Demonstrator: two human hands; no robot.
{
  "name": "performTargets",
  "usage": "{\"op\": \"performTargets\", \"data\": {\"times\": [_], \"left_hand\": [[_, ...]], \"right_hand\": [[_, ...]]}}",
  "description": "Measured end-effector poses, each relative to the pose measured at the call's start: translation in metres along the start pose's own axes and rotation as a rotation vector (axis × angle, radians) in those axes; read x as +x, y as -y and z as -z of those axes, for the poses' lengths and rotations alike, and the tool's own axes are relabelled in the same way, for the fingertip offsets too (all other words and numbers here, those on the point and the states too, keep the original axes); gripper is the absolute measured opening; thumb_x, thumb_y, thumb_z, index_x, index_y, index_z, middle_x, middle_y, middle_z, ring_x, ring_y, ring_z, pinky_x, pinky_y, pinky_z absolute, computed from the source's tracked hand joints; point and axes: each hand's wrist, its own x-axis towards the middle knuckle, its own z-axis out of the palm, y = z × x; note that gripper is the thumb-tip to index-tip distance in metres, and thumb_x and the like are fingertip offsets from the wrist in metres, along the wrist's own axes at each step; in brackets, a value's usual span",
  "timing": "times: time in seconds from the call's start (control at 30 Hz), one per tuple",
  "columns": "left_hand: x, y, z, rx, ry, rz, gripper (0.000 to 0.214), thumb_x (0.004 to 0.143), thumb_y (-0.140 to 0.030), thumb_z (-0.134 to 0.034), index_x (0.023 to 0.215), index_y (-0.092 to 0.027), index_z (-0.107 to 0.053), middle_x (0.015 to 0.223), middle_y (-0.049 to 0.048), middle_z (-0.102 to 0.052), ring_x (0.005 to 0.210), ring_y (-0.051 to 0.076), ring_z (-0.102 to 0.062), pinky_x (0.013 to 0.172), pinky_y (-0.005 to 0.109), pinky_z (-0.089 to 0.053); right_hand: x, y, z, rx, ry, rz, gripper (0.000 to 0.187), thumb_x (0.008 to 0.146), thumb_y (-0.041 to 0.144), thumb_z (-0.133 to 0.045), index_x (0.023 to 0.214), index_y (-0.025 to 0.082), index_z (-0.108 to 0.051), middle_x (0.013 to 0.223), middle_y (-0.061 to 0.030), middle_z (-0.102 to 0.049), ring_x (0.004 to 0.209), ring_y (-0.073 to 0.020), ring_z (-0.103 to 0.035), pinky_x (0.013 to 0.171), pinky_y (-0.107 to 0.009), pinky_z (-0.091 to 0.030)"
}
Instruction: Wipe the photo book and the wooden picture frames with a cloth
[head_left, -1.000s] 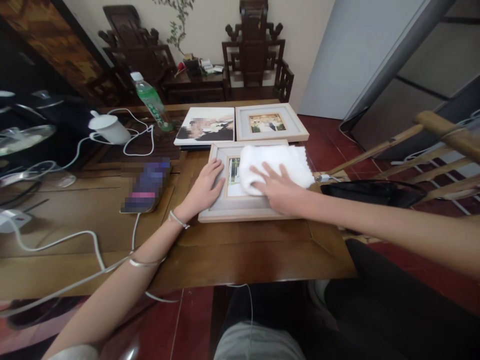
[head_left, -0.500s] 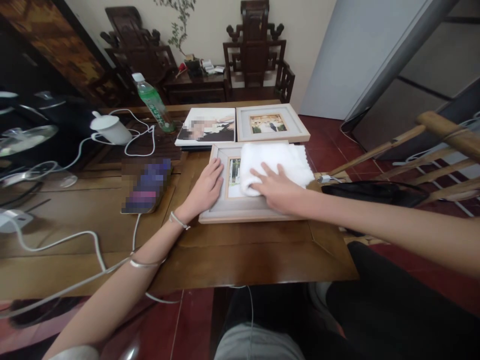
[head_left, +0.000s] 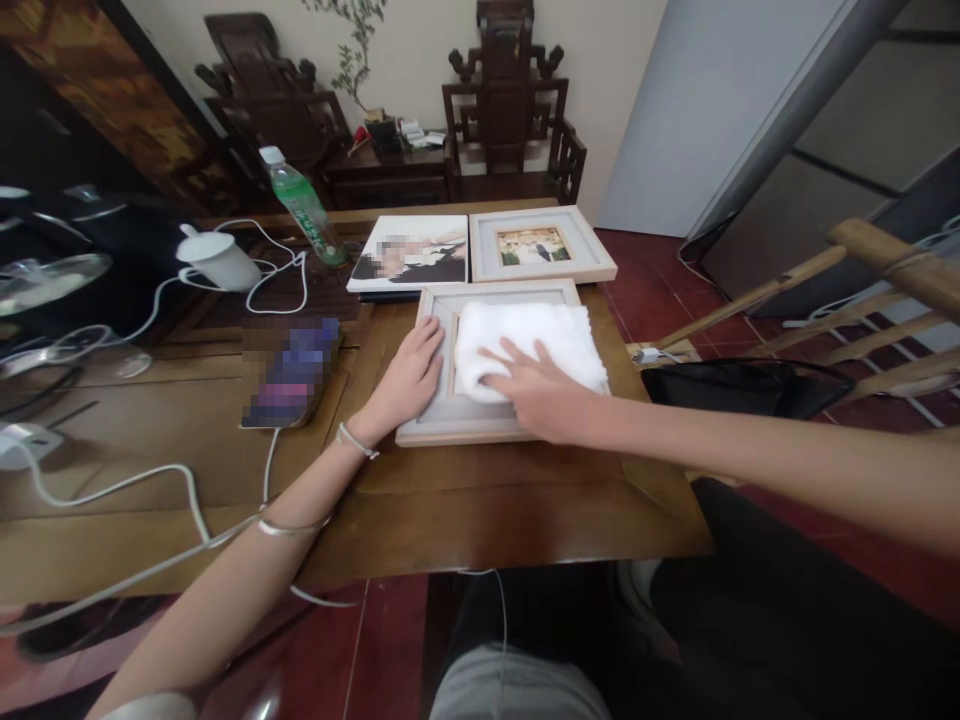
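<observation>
A light wooden picture frame (head_left: 442, 425) lies flat on the brown wooden table (head_left: 480, 500). A folded white cloth (head_left: 540, 335) covers most of its glass. My right hand (head_left: 529, 390) rests flat on the cloth's near edge, fingers spread and pressing down. My left hand (head_left: 405, 375) lies open on the frame's left border, fingers stretched out, holding it still. A bracelet sits on each part of my left arm.
Behind the frame lie a second framed photo (head_left: 541, 243) and an unframed print (head_left: 411, 254). A green bottle (head_left: 300, 205), a white cup (head_left: 217, 258), white cables (head_left: 187, 490) and a phone (head_left: 289, 375) are on the left. A black bag (head_left: 742, 385) and wooden chair rails (head_left: 862, 300) stand right.
My right hand has slid the white cloth leftward across the frame, now hiding the photo that showed before. My left hand has stayed in place.
</observation>
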Motion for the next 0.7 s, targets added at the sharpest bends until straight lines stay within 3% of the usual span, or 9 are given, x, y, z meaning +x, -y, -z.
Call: {"op": "performTargets", "data": {"times": [0.17,0.3,0.4,0.53,0.7], "left_hand": [[-0.001,0.001,-0.001,-0.010,-0.006,0.000,0.056,0.105,-0.037,-0.037,0.154,-0.015,-0.053,0.165,0.0159,-0.047,0.158,0.036,-0.035,0.132,0.061,-0.025],[-0.002,0.000,-0.002,-0.017,-0.018,-0.002,0.055,0.105,-0.037,-0.036,0.153,-0.014,-0.053,0.165,0.0170,-0.047,0.158,0.035,-0.036,0.132,0.060,-0.026],[-0.002,0.000,-0.005,-0.018,-0.036,0.002,0.056,0.105,-0.036,-0.037,0.151,-0.011,-0.055,0.164,0.0200,-0.047,0.157,0.035,-0.037,0.131,0.060,-0.027],[-0.001,-0.002,-0.005,-0.030,-0.046,0.011,0.056,0.104,-0.035,-0.037,0.151,-0.010,-0.055,0.164,0.0201,-0.047,0.157,0.035,-0.037,0.131,0.060,-0.028],[0.000,-0.005,-0.003,-0.025,-0.040,0.029,0.054,0.104,-0.033,-0.038,0.151,-0.012,-0.056,0.164,0.0177,-0.048,0.156,0.034,-0.039,0.131,0.060,-0.028]], "right_hand": [[0.051,-0.049,0.002,-0.107,-0.190,-0.107,0.081,0.082,-0.009,-0.040,0.159,0.015,-0.048,0.178,-0.0149,-0.016,0.163,-0.0435,-0.010,0.125,-0.076,-0.019],[0.068,-0.060,0.005,-0.186,-0.160,-0.099,0.077,0.083,-0.008,-0.041,0.155,0.015,-0.054,0.177,-0.0145,-0.019,0.162,-0.0467,-0.008,0.122,-0.081,-0.017],[0.056,-0.044,0.006,-0.187,-0.078,-0.060,0.074,0.085,-0.007,-0.043,0.155,0.017,-0.055,0.176,-0.0143,-0.023,0.161,-0.0483,-0.011,0.120,-0.082,-0.021],[0.014,-0.004,0.010,-0.125,0.080,-0.027,0.077,0.082,-0.007,-0.046,0.153,0.021,-0.058,0.175,-0.0132,-0.028,0.160,-0.0469,-0.020,0.119,-0.079,-0.030],[-0.032,0.037,0.022,-0.004,0.164,0.076,0.065,0.084,-0.004,-0.046,0.142,0.016,-0.066,0.170,-0.0156,-0.038,0.155,-0.0473,-0.035,0.113,-0.076,-0.042]]}}
